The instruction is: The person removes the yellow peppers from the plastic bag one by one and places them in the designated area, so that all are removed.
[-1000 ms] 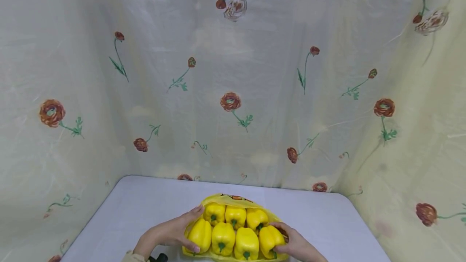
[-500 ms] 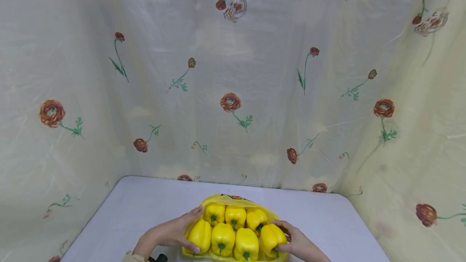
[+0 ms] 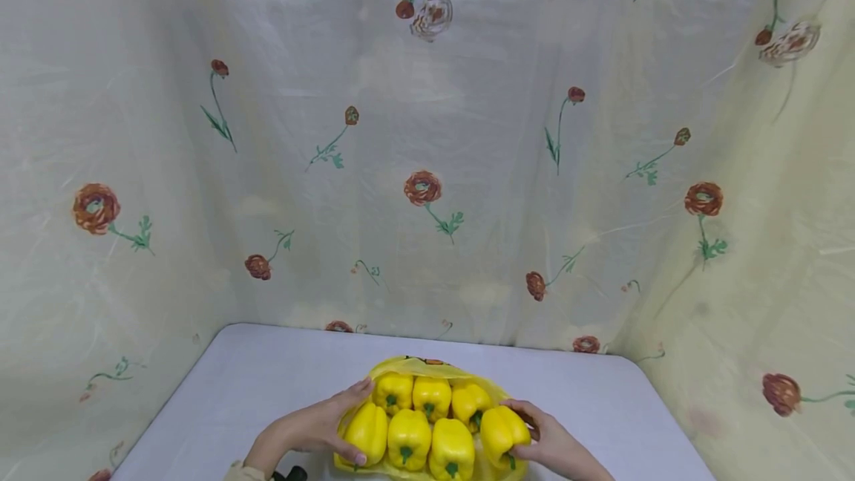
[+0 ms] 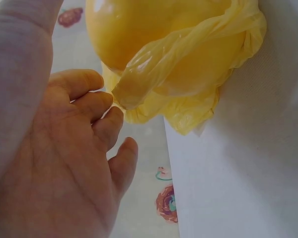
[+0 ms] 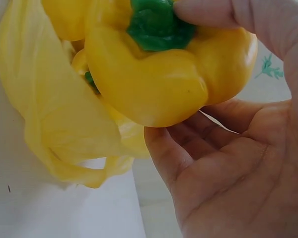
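Note:
A yellow plastic bag (image 3: 441, 370) lies spread on the table with several yellow bell peppers in two rows, their green stems facing forward. My right hand (image 3: 557, 447) grips the front-right yellow bell pepper (image 5: 154, 84); its thumb lies against the green stem, with the fingers below in the right wrist view. My left hand (image 3: 320, 421) rests at the bag's left side, its fingers spread and its thumb across the lower front-left bell pepper (image 3: 366, 433). The left wrist view shows its loosely bent fingers (image 4: 107, 124) beside the bag's twisted handle (image 4: 154, 59).
The white table (image 3: 280, 362) runs back to a flower-patterned curtain (image 3: 421, 258) that also hangs on both sides. A small black object (image 3: 296, 473) sits at the bottom edge beside the left forearm.
My right hand has moved slightly right with the front-right bell pepper, and the gap between it and its neighbour has widened. My left hand stays in place.

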{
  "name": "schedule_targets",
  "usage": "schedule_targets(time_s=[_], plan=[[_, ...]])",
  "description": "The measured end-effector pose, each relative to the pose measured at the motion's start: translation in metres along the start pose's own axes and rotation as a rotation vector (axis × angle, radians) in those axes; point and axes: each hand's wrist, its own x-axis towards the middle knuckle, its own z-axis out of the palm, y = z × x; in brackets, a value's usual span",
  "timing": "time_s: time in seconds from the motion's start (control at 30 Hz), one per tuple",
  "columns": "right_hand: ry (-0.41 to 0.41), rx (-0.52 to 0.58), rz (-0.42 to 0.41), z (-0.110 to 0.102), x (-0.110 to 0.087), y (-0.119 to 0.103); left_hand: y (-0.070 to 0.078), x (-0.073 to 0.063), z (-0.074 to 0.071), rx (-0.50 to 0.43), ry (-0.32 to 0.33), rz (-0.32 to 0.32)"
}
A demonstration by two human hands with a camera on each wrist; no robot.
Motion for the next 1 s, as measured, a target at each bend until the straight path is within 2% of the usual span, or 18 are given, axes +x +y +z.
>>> schedule_targets(time_s=[0.57,1.0], plan=[[0.026,-0.01,-0.035,-0.009,-0.009,-0.007,-0.001,0.001,0.001,0.011,0.0,-0.005],[0.089,-0.006,-0.057,-0.023,-0.017,-0.003,-0.001,0.001,0.002,0.005,0.003,-0.001]])
